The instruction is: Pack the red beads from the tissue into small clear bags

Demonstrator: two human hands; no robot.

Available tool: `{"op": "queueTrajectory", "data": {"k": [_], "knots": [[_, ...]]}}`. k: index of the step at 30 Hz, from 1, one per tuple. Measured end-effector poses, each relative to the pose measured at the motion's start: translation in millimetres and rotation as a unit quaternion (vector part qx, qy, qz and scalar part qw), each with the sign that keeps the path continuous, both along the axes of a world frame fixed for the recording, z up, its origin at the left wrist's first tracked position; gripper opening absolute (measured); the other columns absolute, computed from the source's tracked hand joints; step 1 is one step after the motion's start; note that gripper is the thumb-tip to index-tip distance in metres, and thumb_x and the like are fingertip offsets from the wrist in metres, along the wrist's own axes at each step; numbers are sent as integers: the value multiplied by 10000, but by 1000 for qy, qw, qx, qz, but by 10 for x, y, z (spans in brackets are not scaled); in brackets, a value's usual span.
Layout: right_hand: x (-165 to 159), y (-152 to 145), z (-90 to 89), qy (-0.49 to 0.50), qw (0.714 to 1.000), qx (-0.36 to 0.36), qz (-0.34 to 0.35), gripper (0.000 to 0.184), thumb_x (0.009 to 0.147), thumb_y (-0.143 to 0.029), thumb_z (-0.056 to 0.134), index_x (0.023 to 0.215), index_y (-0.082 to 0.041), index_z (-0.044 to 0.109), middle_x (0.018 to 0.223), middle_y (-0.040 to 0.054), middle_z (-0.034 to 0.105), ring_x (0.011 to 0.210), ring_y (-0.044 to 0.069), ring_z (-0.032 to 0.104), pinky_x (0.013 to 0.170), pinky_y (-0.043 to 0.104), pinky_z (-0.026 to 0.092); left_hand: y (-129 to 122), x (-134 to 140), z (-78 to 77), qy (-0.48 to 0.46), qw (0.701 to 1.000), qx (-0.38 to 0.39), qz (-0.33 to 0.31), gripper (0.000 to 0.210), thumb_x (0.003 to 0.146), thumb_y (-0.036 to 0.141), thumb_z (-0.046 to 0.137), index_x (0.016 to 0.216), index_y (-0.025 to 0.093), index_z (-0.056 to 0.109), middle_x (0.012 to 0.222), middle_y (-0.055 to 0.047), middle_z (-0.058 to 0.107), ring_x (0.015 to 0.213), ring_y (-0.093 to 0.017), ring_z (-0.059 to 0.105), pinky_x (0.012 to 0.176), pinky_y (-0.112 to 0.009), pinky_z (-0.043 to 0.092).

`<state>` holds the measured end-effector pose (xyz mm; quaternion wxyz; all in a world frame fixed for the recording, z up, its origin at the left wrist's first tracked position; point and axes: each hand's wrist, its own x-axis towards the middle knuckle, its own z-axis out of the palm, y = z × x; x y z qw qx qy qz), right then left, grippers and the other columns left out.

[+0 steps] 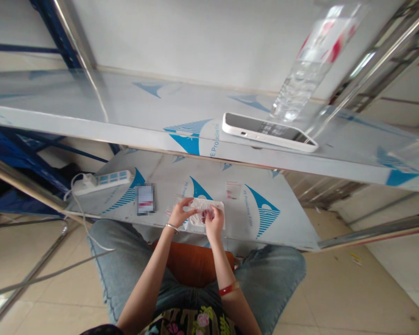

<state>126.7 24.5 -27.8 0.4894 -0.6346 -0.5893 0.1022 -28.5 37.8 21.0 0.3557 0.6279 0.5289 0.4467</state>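
Two hands: your left hand point(182, 212) and right hand point(214, 222) are resting over the white tray point(203, 203), forearms reaching in across your lap.
Left hand: your thumb and forefinger are standing apart at the tray's left part; cannot tell whether anything thin is lying between them.
Right hand: your fingertips are sitting narrow at the dark red piece point(204, 215); looking like a pinch, but the grip isn't showing clearly.
White tray: lying near the front edge of the lower shelf point(296, 228), probably so both hands are reaching it without stretching.
Clear bag: point(233, 190) lying beyond the tray, to its right, reddish bits showing; presumably staying in reach yet off the tray.
Small screen: point(145, 199) lying left of your left hand, contents blurring out; likely sitting there for glancing.
Power strip: point(112, 178) sitting at the left end, probably keeping its cord away from your fingers.
Upper shelf: point(118, 102) white phone point(270, 132) lying at the front, bottle point(310, 65) standing behind it.
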Motion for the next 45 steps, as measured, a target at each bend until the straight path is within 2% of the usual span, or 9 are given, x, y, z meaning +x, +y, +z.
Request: {"op": "queueTrajectory", "data": {"k": [3,7,20,23,26,32,36,39,45], "knots": [[14,-107,-272,-88,995,-38,4,253,799,-290,539,981,-168,665,980,116,599,948,247,513,853,389,392,7,-29,-13,-2,1000,-7,19,483,638,395,727,1063,195,615,977,-62,657,908,-213,584,845,-363,451],[25,-175,-467,-98,994,-37,-14,264,772,-311,577,973,-173,678,1089,142,549,1031,264,473,890,399,373,5,-50,-2,-4,1000,-11,23,477,648,391,721,1066,188,613,994,-72,655,920,-217,584,833,-364,460],[28,-139,-491,-52,997,23,-45,222,793,-362,589,756,-172,698,893,105,626,911,236,537,861,379,383,11,-30,-23,2,1000,-14,18,474,648,370,725,1067,182,608,1005,-76,661,930,-222,596,848,-373,457],[32,-92,-415,-11,996,64,-55,287,797,-422,584,751,-157,685,828,93,634,834,223,557,813,368,399,22,-24,-60,22,1000,-7,18,477,649,350,721,1076,176,599,1015,-71,658,913,-209,598,844,-363,460],[7,-43,-205,31,992,102,-72,306,798,-443,590,750,-152,671,813,89,632,816,213,561,806,361,402,24,-9,-78,33,999,4,8,489,649,335,720,1090,167,591,1020,-72,653,910,-196,596,838,-337,463],[-107,11,216,91,987,131,-12,263,790,-427,611,777,-172,675,872,87,615,888,211,551,837,365,425,-5,78,-30,31,999,34,-19,501,639,334,726,1090,162,594,995,-76,660,895,-193,601,831,-324,468],[-135,2,259,135,982,108,71,265,803,-417,589,833,-168,677,902,93,611,898,209,566,823,357,458,-23,122,-1,33,999,31,-24,483,656,357,714,1081,159,600,1015,-87,659,924,-208,610,847,-330,464],[-127,-44,255,183,973,64,124,303,834,-369,543,1042,-171,639,1039,110,606,932,203,572,822,342,469,-14,97,-12,38,999,27,-21,477,662,372,711,1076,162,601,1006,-85,661,924,-211,610,843,-327,463],[-156,-100,228,230,949,-44,209,486,749,-290,604,1222,-195,544,1099,92,623,896,199,597,764,314,489,28,30,-85,27,999,26,22,434,648,361,722,1022,177,600,917,-59,661,862,-192,603,783,-303,464]]}}
